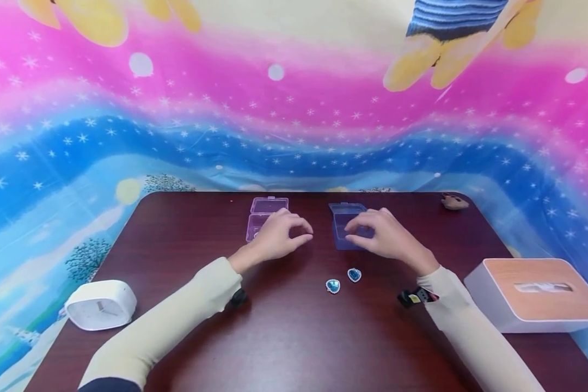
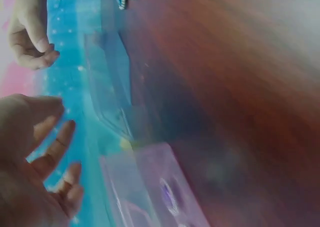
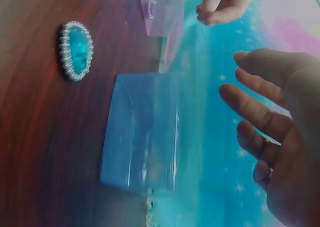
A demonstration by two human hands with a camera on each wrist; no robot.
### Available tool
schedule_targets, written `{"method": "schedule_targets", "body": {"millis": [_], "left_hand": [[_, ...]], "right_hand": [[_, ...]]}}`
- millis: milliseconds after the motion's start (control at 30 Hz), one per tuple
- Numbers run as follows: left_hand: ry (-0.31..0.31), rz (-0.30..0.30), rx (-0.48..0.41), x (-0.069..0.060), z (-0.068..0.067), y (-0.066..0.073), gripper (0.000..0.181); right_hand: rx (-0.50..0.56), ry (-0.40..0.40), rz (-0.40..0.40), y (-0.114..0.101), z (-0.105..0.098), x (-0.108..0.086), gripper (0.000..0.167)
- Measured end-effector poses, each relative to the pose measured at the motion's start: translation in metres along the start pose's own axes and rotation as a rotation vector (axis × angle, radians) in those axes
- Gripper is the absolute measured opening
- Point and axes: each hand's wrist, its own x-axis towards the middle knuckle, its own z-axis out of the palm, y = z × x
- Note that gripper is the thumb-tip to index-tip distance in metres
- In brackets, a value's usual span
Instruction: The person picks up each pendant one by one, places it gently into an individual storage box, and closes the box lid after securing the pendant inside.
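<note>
My left hand (image 1: 276, 235) hovers over the right part of a small clear pink plastic box (image 1: 249, 231), which stands with its lid up. Inside that box lies a purple gem with a pale beaded rim (image 2: 170, 197). My right hand (image 1: 386, 237) hangs above the right side of a clear blue plastic box (image 1: 342, 244), also open. Both hands have loosely curved fingers, thumbs apart, and hold nothing. On the table in front of the blue box lie two blue heart-shaped gems, the nearer one (image 1: 332, 286) and the farther one (image 1: 354, 275), each edged with silver beads.
The dark wooden table (image 1: 284, 337) has a white clock (image 1: 101, 306) at the left and a white tissue box with a wood-look top (image 1: 539, 305) at the right. A small brown object (image 1: 454, 202) sits in the far right corner. A patterned cloth (image 1: 294, 120) hangs behind.
</note>
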Motion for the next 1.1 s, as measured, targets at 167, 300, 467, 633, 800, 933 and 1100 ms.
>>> {"method": "schedule_targets", "body": {"millis": [167,300,467,633,800,933,1100], "left_hand": [[-0.061,-0.057,-0.012,0.023,0.015,0.013,0.023],[-0.122,-0.047,-0.032,0.037,0.026,0.023,0.033],[-0.137,-0.046,0.012,0.049,0.036,0.033,0.026],[-0.141,-0.068,0.06,0.054,0.042,0.037,0.012],[-0.144,-0.064,0.096,0.055,0.043,0.037,0.011],[-0.139,-0.041,0.115,0.054,0.043,0.036,0.011],[-0.127,-0.017,0.128,0.053,0.045,0.034,0.012]], "right_hand": [[0.029,0.055,0.037,0.007,-0.008,-0.019,0.014],[0.045,0.052,0.106,0.013,-0.014,-0.029,0.014],[0.063,0.045,0.179,0.016,-0.021,-0.035,0.017],[0.078,0.029,0.175,0.016,-0.02,-0.038,0.017],[0.124,-0.112,0.188,0.014,-0.012,-0.041,0.02],[0.125,-0.276,0.227,0.011,0.0,-0.045,0.026],[0.118,-0.356,0.265,0.005,0.019,-0.051,0.038]]}}
